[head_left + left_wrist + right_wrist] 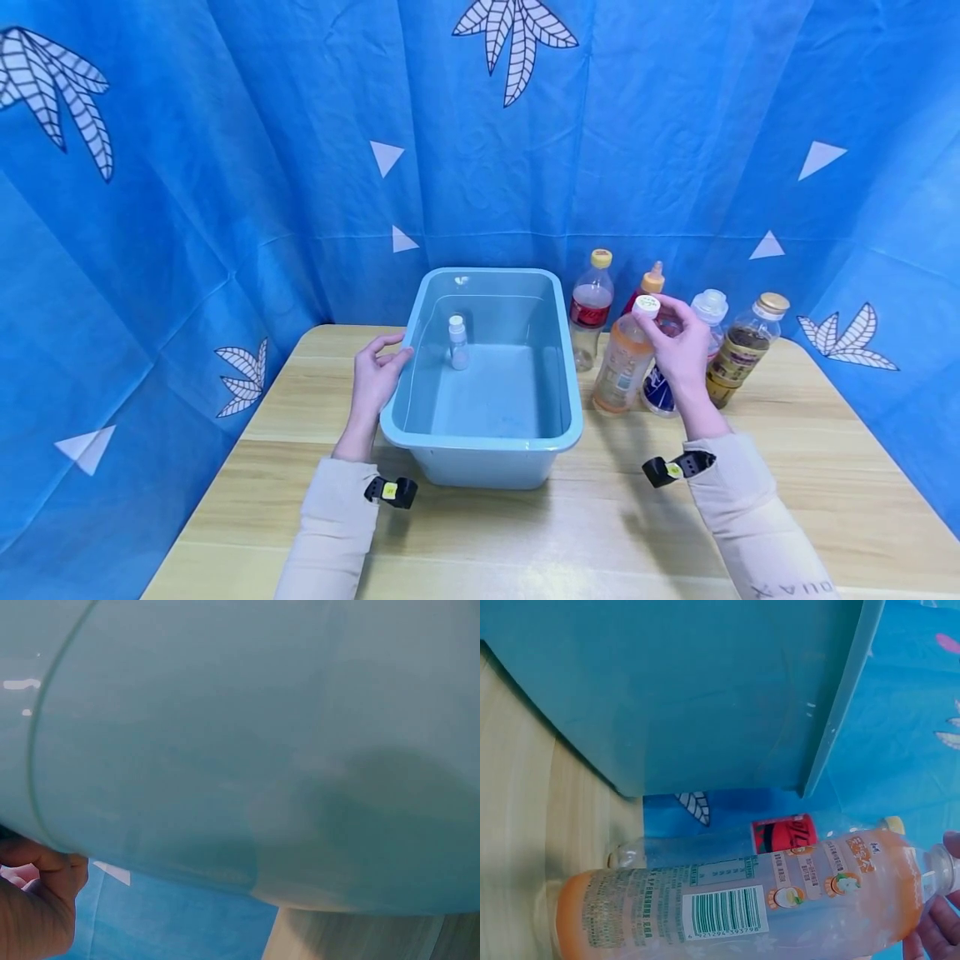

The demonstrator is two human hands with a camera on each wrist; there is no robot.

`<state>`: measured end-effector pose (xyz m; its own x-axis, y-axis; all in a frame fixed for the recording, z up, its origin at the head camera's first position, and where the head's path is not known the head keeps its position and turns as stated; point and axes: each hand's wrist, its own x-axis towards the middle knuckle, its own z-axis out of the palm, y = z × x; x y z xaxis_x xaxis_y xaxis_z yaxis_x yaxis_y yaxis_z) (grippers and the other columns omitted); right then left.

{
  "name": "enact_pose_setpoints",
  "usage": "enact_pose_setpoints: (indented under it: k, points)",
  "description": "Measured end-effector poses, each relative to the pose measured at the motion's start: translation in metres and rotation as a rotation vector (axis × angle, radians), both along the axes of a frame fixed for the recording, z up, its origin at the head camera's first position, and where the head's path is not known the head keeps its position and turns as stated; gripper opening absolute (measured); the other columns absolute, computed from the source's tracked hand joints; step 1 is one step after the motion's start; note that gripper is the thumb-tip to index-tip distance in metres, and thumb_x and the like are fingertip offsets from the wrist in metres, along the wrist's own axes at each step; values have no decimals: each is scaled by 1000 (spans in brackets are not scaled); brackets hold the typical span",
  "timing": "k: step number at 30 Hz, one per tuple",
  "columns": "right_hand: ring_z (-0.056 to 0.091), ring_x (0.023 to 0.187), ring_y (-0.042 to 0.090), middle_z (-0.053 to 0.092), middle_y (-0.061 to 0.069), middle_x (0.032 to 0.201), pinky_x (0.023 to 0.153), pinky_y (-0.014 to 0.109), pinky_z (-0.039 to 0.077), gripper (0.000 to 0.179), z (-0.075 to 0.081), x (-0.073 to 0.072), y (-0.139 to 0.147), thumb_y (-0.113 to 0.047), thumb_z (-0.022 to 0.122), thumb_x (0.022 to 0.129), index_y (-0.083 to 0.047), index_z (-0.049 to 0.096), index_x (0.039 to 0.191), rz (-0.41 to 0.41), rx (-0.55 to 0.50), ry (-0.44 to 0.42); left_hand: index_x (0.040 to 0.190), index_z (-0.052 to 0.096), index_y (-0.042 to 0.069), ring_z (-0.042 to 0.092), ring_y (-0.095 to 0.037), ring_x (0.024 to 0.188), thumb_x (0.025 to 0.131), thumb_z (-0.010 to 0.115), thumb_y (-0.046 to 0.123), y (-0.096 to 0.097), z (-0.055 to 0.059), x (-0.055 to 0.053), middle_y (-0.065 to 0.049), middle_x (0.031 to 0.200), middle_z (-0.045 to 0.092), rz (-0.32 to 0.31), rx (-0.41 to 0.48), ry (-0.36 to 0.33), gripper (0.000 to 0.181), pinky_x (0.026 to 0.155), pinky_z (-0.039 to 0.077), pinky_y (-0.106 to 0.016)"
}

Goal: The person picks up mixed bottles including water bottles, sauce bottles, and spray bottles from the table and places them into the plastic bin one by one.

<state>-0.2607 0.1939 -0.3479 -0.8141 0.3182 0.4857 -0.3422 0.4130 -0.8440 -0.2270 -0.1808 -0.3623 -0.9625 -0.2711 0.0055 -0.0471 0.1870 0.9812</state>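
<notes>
Right hand (684, 352) pinches the orange-banded bottle (621, 373) by its white cap (647, 306), just right of the blue tub (480, 468), bottle's long axis near upright; left hand (372, 382), farther off, grips the tub's left rim (394, 387).

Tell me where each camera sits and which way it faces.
Head: worn on the head, looking forward and down at the blue basin and bottles; left hand, right hand and sleeves show.
Left wrist: worn there, facing the basin's wall close up; left hand shows, partly.
Right wrist: worn there, facing the orange-banded bottle and basin's side; fingers show at right edge.
Shared: head and right wrist both show the red-labelled bottle.
</notes>
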Motion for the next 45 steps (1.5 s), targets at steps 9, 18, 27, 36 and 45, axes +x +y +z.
enact_pose_setpoints:
  k: [9,18,27,36,45]
  points:
    - [54,77,7,61,1,91,63,15,43,36,15,10,-4,-19,70,76,-4,62,108,15,8,12,117,55,7,63,-29,82,87,55,17,0,1,0,-23,97,63,2,-5,5,31,68,52,-34]
    - [52,82,13,59,-3,93,66,15,42,37,34,21,-11,-18,69,77,-5,61,111,64,22,6,117,55,8,63,-29,84,87,55,17,0,3,1,-21,97,63,-3,-3,10,31,71,51,-37]
    - [54,81,11,62,-7,92,67,16,44,34,57,31,-16,-13,70,75,-3,63,107,107,-7,97,118,54,8,63,-28,83,87,55,18,1,2,1,-21,98,63,-6,3,6,32,71,51,-37]
    - [55,85,15,63,-4,95,70,21,43,32,79,38,-20,-14,70,75,-6,65,106,123,-47,151,116,55,7,62,-32,85,87,56,19,1,1,2,-22,97,63,-8,11,16,32,71,51,-38]
    - [55,86,15,64,-6,92,70,22,42,30,104,46,-27,-10,69,76,-2,65,104,145,-80,211,116,55,8,62,-32,85,86,56,18,0,0,3,-21,97,63,-10,10,22,32,71,51,-39]
